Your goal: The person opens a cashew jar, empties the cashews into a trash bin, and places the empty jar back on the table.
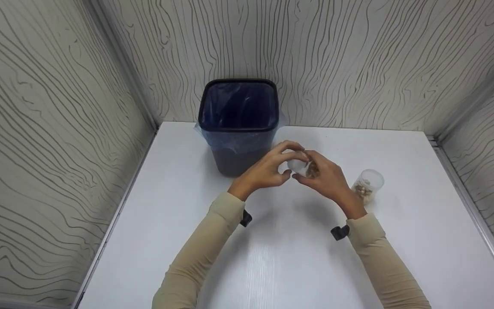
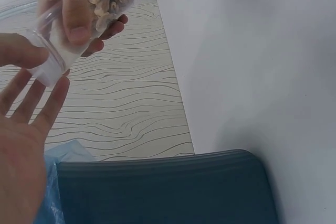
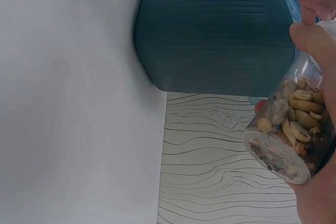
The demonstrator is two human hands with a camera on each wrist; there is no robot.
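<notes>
- Evidently both hands were at work on one clear jar (image 3: 286, 124): the right hand (image 1: 322, 174) gripped its body, while the left hand (image 1: 268, 167) had thumb and fingers curled around the whitish lid (image 2: 51, 71).
- The jar was held tilted above the table (image 1: 440, 223), its nuts (image 3: 302, 109) gathered towards the base. For good lid work, I judged, that slant called for keeping the base low, the right grip firm without squeezing the thin-looking wall, and the left fingers spread evenly around the rim.
- Near the right forearm stood a second jar (image 1: 368, 185) with similar contents; a wide elbow swing could have knocked it.
- Beyond the hands, towards the left, was a dark bin (image 1: 240, 164) with a bluish liner (image 1: 234, 140).
- No brand, label or writing could be read on jars or bin; the dark specks at the held jar's base formed no legible letters.
</notes>
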